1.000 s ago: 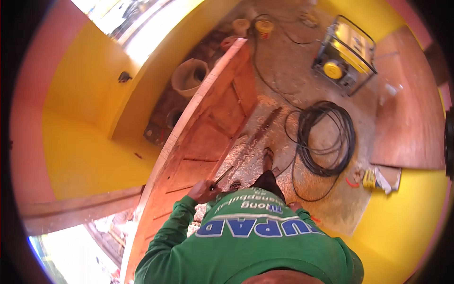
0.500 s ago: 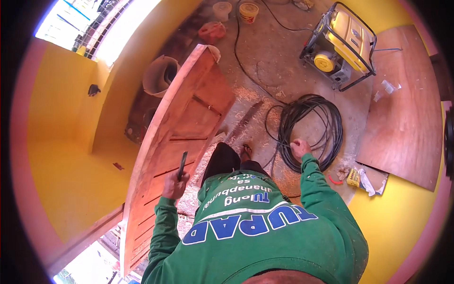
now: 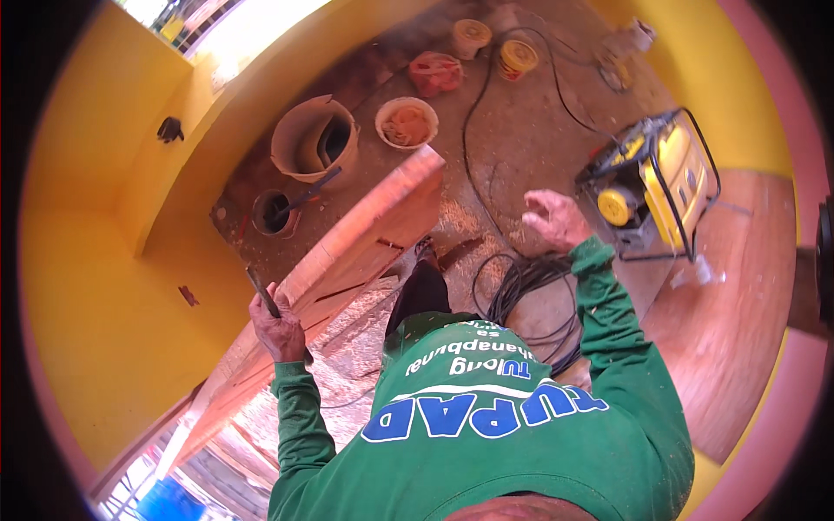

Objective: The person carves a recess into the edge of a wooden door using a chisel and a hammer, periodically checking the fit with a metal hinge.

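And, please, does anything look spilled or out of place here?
Yes: wood shavings lie scattered over the floor beside the wooden panel, looking unswept, and the black cable lies in loose, untidy loops.

The left forearm [image 3: 301, 412] extends forward, the left hand [image 3: 279, 330] curled in a grip. The right arm [image 3: 610, 317] reaches farther ahead, the right hand [image 3: 560, 222] angled inward, loosely spread and slightly bent.

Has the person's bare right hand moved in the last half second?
Yes: the bare right hand has moved forward, from over the coiled black cable to beyond it, appearing nearer the yellow, black-framed generator.
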Tool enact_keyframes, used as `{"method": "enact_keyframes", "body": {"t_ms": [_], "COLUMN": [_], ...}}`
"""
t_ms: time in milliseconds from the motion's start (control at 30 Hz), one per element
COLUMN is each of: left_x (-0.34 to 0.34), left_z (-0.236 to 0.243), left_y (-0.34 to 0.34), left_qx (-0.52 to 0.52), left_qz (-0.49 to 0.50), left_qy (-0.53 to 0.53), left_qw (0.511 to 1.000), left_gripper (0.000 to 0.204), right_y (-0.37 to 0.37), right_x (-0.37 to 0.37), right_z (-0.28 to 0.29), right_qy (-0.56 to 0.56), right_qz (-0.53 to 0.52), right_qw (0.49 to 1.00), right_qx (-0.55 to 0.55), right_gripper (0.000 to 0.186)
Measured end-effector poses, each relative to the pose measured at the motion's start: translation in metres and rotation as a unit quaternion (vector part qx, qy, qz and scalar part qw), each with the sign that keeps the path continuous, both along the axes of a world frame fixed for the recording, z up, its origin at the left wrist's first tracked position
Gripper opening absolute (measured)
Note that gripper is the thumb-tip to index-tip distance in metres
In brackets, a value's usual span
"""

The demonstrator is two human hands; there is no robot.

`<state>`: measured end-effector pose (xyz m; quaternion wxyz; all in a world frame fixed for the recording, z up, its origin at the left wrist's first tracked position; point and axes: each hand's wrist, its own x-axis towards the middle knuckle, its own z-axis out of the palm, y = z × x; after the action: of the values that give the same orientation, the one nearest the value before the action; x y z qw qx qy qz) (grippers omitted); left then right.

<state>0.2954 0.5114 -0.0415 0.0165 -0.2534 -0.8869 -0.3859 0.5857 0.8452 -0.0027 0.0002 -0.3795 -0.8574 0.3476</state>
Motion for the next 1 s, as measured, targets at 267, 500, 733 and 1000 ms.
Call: {"method": "enact_keyframes", "body": {"t_ms": [267,500,733,1000], "left_x": [0.031,0.045,0.098,0.22], "left_z": [0.012,0.018,0.037,0.03], "left_y": [0.013,0.021,0.039,0.089], "left_qx": [-0.082,-0.095,0.021,-0.17], "left_qz": [0.169,0.267,0.527,0.675], "left_qy": [-0.104,-0.149,-0.19,-0.352], "left_qw": [0.977,0.947,0.828,0.626], "left_gripper": [0.02,0.023,0.028,0.042], "right_y": [0.089,0.128,0.168,0.151], "right_x": [-0.105,-0.175,-0.358,-0.52], "right_z": [-0.001,-0.046,-0.069,-0.104], "right_qy": [0.037,-0.053,0.029,0.237], "right_qz": [0.107,0.201,0.38,0.416], "right_qw": [0.993,0.969,0.924,0.842], "right_qx": [-0.024,-0.132,0.016,0.248], "right_gripper": [0.037,0.04,0.041,0.056]}}
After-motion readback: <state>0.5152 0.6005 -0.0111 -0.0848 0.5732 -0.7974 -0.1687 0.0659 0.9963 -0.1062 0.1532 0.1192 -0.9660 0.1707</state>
